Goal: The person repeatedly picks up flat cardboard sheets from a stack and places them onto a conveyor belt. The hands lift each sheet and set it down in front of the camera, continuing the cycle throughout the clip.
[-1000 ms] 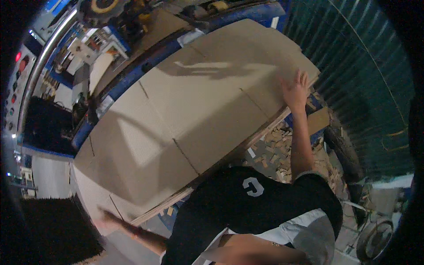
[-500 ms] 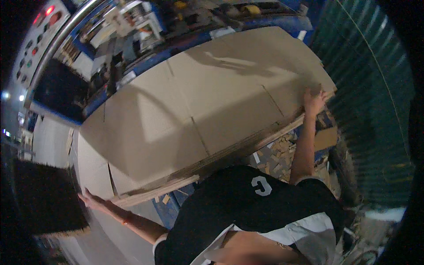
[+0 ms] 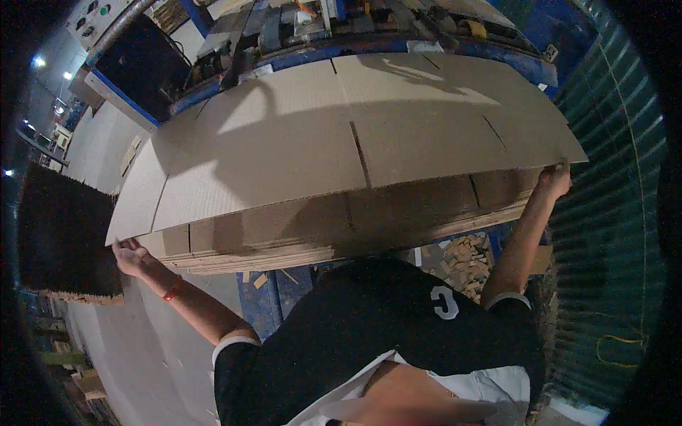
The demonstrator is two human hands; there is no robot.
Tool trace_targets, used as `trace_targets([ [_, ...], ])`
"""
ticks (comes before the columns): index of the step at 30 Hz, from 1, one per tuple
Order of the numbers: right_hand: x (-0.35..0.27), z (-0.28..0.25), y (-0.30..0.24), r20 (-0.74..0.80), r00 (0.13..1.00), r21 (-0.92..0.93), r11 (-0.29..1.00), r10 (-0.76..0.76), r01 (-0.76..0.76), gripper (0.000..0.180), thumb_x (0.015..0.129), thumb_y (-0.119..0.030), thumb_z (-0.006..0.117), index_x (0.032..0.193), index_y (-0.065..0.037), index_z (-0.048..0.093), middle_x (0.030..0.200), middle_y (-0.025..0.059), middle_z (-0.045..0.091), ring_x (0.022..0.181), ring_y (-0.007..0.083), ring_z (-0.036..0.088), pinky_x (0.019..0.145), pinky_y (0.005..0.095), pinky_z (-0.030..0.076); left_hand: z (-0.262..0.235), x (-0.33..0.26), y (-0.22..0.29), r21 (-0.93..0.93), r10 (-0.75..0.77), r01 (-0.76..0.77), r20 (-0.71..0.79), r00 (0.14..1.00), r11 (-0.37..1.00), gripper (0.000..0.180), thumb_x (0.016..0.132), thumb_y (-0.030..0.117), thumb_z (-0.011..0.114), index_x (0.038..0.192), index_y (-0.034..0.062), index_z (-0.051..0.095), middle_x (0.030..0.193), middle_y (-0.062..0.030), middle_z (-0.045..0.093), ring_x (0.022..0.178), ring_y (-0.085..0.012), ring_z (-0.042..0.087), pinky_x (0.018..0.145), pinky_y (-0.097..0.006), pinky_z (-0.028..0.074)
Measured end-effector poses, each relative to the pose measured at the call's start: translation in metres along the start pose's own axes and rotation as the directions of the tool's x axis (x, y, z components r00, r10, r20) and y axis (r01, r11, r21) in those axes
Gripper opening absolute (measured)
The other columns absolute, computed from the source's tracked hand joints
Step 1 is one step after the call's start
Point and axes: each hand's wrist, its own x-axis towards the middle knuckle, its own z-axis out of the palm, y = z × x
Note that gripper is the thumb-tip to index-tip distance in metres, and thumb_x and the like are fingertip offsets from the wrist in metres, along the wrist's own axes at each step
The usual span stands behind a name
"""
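Observation:
A wide brown cardboard sheet (image 3: 298, 156) with cut slots and crease lines is raised along its near edge. My left hand (image 3: 131, 256) is closed on its near left corner, fingers partly under the board. At the near right corner my right hand (image 3: 554, 180) grips the same sheet. Beneath it lies a stack of similar cardboard sheets (image 3: 270, 245), whose layered front edges face me. A gap shows between the raised sheet and the stack. The far edge of the sheet reaches the blue machine frame (image 3: 284, 73).
Behind the sheet stands a machine with dark belts (image 3: 273, 32). A green corrugated wall (image 3: 604, 213) rises close on the right. Cardboard scraps (image 3: 465, 263) lie below the stack. At the left is a dark stack of boards (image 3: 67, 234) on the grey floor (image 3: 149, 341).
Both hands have taken hold of the top sheet's near corners. Its near edge has lifted off the stack. The left hand was apart from the board before. The view has turned.

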Motion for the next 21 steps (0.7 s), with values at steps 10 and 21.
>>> trace_targets([
  [10,-0.134,0.0,-0.123,0.59,0.676,-0.265,0.685,-0.442,0.679,0.048,0.082,-0.004,0.054,0.126,0.007,0.038,0.125,0.0172,0.047,0.109,0.0232,0.049,0.091,0.0337,0.039,0.003,-0.073,0.032,0.032,-0.209,0.214,0.403,0.891,0.976,0.026,0.079,0.011,0.061,0.102,-0.0021,0.057,0.099,-0.0069,0.058,0.089,-0.0159,0.053,0.081,-0.032,0.044],
  [21,-0.211,-0.017,-0.021,0.858,-0.426,0.242,0.505,0.288,0.829,0.035,0.072,-0.005,0.059,0.105,-0.016,0.06,0.119,0.0036,0.057,0.117,0.0281,0.049,0.099,0.0454,0.036,0.104,-0.257,0.064,-0.035,-0.003,-0.843,0.999,-0.044,0.536,0.052,0.077,-0.003,0.05,0.126,0.0142,0.051,0.134,-0.013,0.042,0.125,-0.0318,0.038,0.103,-0.044,0.029],
])
